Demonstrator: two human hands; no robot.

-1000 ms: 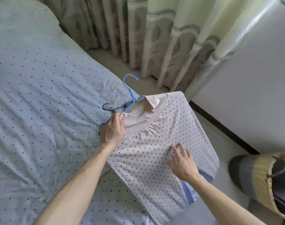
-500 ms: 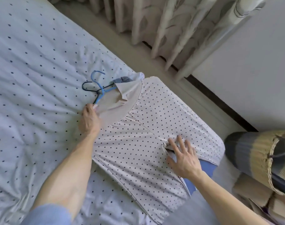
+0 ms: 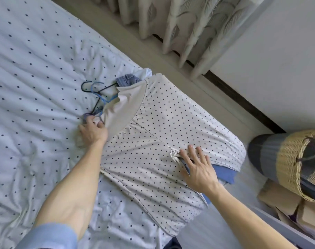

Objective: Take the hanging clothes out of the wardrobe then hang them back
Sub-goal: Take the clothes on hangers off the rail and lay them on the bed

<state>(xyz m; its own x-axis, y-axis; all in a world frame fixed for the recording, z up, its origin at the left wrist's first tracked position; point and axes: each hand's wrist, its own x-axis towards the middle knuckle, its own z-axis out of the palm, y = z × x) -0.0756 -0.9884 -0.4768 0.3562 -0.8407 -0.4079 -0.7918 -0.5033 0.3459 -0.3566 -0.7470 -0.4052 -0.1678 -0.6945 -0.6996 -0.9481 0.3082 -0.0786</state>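
A dotted cream garment (image 3: 153, 133) is laid flat across the corner of the bed (image 3: 36, 69), spread over a blue garment (image 3: 223, 172) whose edge is seen beneath its hem, with a blue hanger (image 3: 101, 97) and a black hanger (image 3: 86, 86) lying at its collar. The collar edge is pinched by the curled fingers of the left hand (image 3: 92, 132), just beside the hangers, while the right hand (image 3: 198, 166) is pressed flat on the lower front with its fingers spread
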